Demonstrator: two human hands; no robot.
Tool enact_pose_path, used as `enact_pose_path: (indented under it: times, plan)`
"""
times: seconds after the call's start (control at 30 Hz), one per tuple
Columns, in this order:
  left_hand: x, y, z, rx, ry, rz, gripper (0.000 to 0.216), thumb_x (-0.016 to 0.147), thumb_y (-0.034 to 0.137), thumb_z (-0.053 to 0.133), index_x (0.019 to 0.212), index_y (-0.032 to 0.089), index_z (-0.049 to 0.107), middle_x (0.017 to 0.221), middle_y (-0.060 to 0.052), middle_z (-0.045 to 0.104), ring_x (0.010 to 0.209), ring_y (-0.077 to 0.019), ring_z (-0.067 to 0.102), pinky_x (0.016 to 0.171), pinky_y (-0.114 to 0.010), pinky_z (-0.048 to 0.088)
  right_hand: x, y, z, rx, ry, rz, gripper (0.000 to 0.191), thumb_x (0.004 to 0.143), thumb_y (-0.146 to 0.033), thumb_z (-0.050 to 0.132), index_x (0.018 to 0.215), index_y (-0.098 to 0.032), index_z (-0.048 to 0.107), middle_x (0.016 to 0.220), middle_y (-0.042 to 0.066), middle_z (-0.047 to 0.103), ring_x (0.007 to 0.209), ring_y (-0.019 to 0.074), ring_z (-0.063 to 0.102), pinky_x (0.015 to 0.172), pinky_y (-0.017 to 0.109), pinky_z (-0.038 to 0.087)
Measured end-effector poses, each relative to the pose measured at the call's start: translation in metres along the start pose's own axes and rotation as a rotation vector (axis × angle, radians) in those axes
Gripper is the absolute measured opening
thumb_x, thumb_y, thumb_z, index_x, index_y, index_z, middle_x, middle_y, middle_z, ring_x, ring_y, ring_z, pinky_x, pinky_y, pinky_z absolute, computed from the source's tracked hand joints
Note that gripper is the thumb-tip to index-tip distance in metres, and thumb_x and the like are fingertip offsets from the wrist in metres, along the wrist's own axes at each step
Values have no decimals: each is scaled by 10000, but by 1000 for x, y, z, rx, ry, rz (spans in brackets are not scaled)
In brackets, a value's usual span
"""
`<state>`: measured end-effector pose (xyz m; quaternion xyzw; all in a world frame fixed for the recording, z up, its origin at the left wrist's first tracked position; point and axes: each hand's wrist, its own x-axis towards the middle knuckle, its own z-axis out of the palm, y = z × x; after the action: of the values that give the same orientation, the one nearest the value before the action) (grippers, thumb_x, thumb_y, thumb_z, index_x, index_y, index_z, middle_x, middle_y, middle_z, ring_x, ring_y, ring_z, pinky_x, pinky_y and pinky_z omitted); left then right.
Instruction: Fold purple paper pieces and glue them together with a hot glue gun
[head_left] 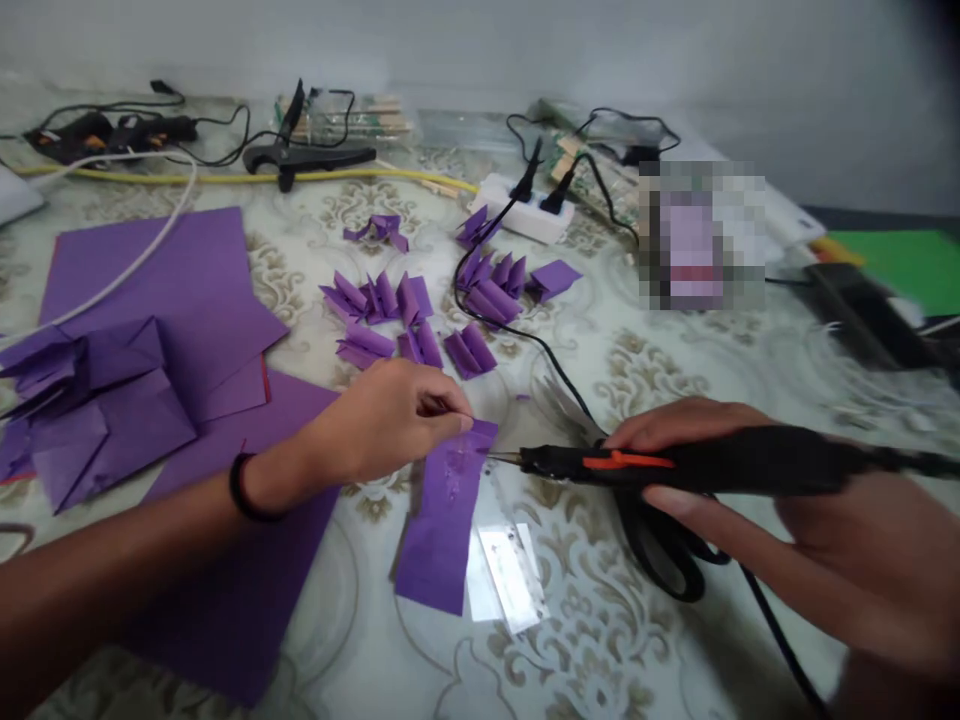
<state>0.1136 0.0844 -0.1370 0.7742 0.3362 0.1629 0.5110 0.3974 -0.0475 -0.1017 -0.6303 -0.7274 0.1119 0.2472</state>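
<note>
folded purple pieces (411,298) mid-table, purple sheets (150,265) to the left — white power strip (536,222) and green paper (911,265) beyond.

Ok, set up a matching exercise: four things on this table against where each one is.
Things:
1. glue gun
2. paper strip
3. power strip
4. green sheet

Places:
A. far right edge
B. in the right hand
C. pinched by the left hand
D. at the back, plugs in it

Pairs: 1-B, 2-C, 3-D, 4-A
</note>
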Motion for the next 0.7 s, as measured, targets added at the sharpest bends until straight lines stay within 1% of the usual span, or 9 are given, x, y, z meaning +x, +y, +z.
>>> enact_pose_path:
  times: [0.03,0.1,0.17,0.27,0.37,0.47,0.6,0.7]
  plan:
    - [3,0,2,34,11,17,122,916,190,726,855,179,831,884,-33,821,811,-179,768,739,-264,566,2,1,2,22,-42,-48,248,1006,-570,673,1075,-347,757,1020,13,835,890,243,827,787,352,677]
    - [7,-1,6,66,25,37,136,914,183,731,844,175,847,874,-33,801,769,-164,750,709,-259,550,6,2,5,71,-117,-89,155,1037,-431,669,1109,-314,740,1052,26,832,928,228,824,829,330,664]
    - [9,-2,8,57,21,30,148,919,175,722,848,169,852,861,-29,797,734,-153,742,666,-252,530,9,1,7,90,-132,-74,133,1030,-379,679,1094,-283,746,1060,41,832,949,234,821,852,330,657]
    - [11,-3,10,90,11,39,151,935,188,718,865,173,850,851,-20,804,715,-145,733,647,-254,500,11,0,9,86,-110,-52,135,1014,-371,689,1065,-268,760,1055,42,830,943,238,816,859,346,652]
    - [10,-2,10,177,7,96,164,947,163,690,873,176,837,854,-13,800,736,-140,723,681,-257,486,10,2,9,82,-114,-35,121,1009,-337,681,1071,-266,759,1060,42,831,958,236,815,869,349,648]
    - [10,-2,11,233,34,140,155,934,131,676,871,173,811,862,-10,787,766,-142,720,707,-254,479,7,4,10,75,-109,-67,121,1018,-317,670,1109,-282,741,1071,27,823,973,219,814,852,318,639]
    - [11,-3,11,263,33,106,130,924,163,691,836,178,786,807,5,753,697,-128,683,659,-249,449,3,6,14,43,-83,-109,116,1049,-341,651,1159,-320,678,1088,4,803,1001,196,806,869,291,632]
    - [12,-3,8,234,25,72,142,926,204,696,811,186,778,788,14,749,669,-116,670,622,-235,432,2,6,19,19,-74,-134,140,1069,-420,615,1176,-337,650,1077,-2,800,987,204,811,869,311,648]
